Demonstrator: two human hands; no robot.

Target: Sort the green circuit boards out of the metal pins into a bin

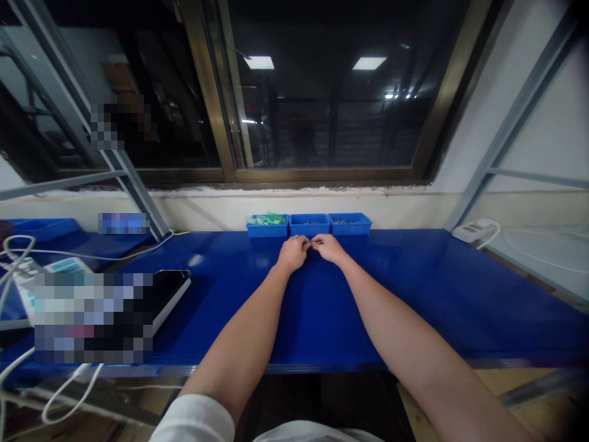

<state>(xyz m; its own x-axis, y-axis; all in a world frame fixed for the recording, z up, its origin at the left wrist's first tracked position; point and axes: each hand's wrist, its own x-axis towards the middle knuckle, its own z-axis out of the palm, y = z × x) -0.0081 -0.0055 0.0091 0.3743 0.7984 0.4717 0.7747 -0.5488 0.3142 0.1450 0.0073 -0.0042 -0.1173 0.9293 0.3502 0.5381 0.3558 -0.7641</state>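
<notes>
My left hand (293, 252) and my right hand (328, 249) meet fingertip to fingertip over the blue table (322, 325), just in front of three small blue bins. Both hands are closed in a pinch, and whatever is between the fingers is too small or hidden to make out. Green and pale strips fill the left bin (267, 231). In the middle bin (309, 228) lie small shiny pieces, partly seen. The right bin (352, 228) holds small pieces of mixed colour.
A power strip (476, 230) with a white cable sits at the back right. On the left, a dark-topped device (172, 288), partly blurred out, lies near white cables (83, 402). Grey metal posts (138, 196) rise at both sides, and a window stands behind.
</notes>
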